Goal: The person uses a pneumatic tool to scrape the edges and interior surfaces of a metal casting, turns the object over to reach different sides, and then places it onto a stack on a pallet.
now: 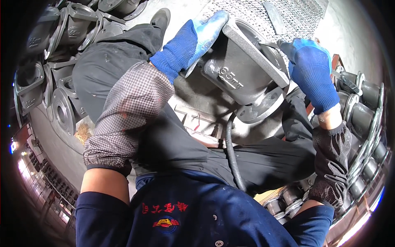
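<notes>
Between my legs is a dark grey cast-metal valve body (242, 70), tilted, with a broad squarish flange on its upper side and a round, bolt-holed flange at its lower end. Raised markings stand out on its side. My left hand (205, 37), in a blue glove, holds the casting at its upper left, fingers lying along the flange edge. On the other side my right hand (306, 55), also gloved in blue, is curled closed by the flange's far right rim. A dark piece shows beside its fingers; what it grips is mostly hidden.
Similar castings (68, 31) are piled at the left, and more castings (362, 99) fill a rack at the right. A black corrugated hose (231, 152) runs down over my lap. Beyond the casting lies a metal mesh (296, 18) with a flat grey bar (274, 17) on it.
</notes>
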`<state>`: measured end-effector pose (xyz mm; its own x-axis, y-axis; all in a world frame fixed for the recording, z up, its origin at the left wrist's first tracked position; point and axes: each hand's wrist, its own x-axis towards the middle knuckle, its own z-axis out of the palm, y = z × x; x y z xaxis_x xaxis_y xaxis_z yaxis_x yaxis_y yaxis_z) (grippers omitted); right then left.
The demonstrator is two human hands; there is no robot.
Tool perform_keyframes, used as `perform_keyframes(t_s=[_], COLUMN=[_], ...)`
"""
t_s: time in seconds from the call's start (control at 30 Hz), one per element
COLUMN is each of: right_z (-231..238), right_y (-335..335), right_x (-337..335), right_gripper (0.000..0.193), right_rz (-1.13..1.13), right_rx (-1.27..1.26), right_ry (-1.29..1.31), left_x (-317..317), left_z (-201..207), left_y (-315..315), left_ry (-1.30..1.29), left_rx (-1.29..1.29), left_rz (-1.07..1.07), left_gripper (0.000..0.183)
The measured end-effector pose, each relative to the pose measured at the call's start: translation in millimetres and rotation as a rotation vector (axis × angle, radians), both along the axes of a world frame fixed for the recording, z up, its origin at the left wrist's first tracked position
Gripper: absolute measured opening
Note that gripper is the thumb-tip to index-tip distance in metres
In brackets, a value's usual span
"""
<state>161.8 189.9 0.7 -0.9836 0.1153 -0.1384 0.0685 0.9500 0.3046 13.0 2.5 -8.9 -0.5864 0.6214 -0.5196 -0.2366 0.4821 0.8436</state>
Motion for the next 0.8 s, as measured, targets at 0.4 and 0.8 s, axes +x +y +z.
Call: perform_keyframes(t_s=[0.4,0.8], right_z=[-16,-2], right_y=[24,14], right_x=[3,-13], right_gripper=[0.046,0.047], right_rz=[0.059,0.293], right_rx=[-0.206,0.298], right_ry=[0.019,-0.149], left_x=[0,1], left_z=[-2,-4], left_y=[-1,-1], left_ry=[0.005,0.027], left_rx=[-0.025,0.023], left_rz=[0.034,0.010], left_gripper=[0.042,0.041])
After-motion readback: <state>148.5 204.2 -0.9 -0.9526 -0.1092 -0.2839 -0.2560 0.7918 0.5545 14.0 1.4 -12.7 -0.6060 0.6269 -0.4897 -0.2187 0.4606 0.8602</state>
